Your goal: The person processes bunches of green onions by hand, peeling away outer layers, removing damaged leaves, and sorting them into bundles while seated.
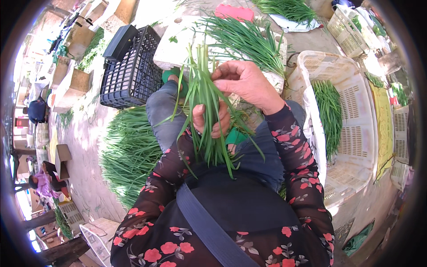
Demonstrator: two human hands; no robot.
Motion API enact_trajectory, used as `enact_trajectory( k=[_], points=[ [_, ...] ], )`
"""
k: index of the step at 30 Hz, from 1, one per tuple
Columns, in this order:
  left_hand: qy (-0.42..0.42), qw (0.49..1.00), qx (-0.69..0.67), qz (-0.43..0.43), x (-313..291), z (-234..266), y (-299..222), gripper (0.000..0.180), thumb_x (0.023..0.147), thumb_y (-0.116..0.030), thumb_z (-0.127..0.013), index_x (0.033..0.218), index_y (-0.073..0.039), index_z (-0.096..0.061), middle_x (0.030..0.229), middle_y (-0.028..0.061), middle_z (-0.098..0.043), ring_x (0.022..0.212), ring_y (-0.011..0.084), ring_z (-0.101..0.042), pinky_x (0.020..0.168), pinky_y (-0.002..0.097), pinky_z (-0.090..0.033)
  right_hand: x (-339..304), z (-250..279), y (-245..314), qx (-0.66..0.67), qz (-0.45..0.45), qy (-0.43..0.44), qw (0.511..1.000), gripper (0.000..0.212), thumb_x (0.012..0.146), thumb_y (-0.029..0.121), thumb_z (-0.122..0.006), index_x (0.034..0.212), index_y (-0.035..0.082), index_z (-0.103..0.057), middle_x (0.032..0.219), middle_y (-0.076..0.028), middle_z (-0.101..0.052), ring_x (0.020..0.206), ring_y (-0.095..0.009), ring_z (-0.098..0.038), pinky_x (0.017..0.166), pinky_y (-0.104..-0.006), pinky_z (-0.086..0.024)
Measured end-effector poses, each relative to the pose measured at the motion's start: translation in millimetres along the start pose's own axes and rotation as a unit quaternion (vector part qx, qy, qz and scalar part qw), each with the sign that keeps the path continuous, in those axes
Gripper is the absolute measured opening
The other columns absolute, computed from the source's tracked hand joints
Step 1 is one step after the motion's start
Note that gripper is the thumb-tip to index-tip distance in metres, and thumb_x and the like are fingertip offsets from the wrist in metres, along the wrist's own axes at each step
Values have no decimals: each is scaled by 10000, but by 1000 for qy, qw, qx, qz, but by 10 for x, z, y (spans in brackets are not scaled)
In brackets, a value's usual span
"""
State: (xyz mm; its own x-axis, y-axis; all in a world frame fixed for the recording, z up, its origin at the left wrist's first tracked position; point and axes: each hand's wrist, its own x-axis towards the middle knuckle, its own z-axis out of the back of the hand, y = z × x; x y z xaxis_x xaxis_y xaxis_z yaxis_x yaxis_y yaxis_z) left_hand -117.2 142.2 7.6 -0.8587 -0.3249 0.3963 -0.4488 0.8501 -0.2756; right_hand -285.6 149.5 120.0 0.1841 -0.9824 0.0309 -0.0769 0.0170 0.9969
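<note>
Upright in front of me is a bunch of garlic chives [201, 82], pale stem ends at the top and green leaves drooping below. My left hand [212, 119] is wrapped round its middle, thumb on one side and fingers on the other. At the right edge of the bunch, my right hand [242, 82] has its thumb and curled fingers pinched on a few strands near the stems. Beyond the hands, more loose chives [249, 42] lie across a white foam board [171, 49].
A large pile of chives [129, 151] covers the ground on my left. Behind it stands a dark plastic crate [133, 78] with a black box [121, 43] on its edge. On my right, a white plastic crate [356, 151] holds chives. A red block [234, 13] rests at the far side.
</note>
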Motion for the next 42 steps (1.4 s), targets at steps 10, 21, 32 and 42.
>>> enact_trajectory(
  k=[10,21,32,42],
  points=[
    [-324,941,92,32,-289,34,122,765,839,-640,-574,1311,-52,-439,1098,128,-608,884,229,-645,704,355,-567,-68,6,-248,-132,-24,-73,988,287,808,242,-755,900,-8,-648,753,-32,-658,665,-88,-600,607,-245,-488],
    [-333,922,194,-30,-213,-331,156,499,786,-249,-661,1180,14,-501,984,118,-603,777,211,-609,663,324,-520,-135,-295,-85,-231,87,-37,968,233,780,173,-677,912,-17,-648,824,-119,-665,697,-228,-655,637,-325,-518],
    [-262,958,109,-36,-276,-248,82,619,719,-360,-610,1196,25,-525,974,183,-600,813,274,-613,721,400,-518,-230,-173,-240,-380,161,6,911,145,780,85,-681,876,4,-609,786,-112,-556,709,-258,-604,644,-347,-481],
    [-242,957,153,-46,-226,-298,-49,947,698,-338,-689,1456,26,-255,1194,177,-571,1009,267,-605,852,401,-528,-647,219,243,-16,158,362,918,184,759,55,-767,804,2,-597,778,-75,-596,665,-199,-557,588,-326,-437]
  ],
)
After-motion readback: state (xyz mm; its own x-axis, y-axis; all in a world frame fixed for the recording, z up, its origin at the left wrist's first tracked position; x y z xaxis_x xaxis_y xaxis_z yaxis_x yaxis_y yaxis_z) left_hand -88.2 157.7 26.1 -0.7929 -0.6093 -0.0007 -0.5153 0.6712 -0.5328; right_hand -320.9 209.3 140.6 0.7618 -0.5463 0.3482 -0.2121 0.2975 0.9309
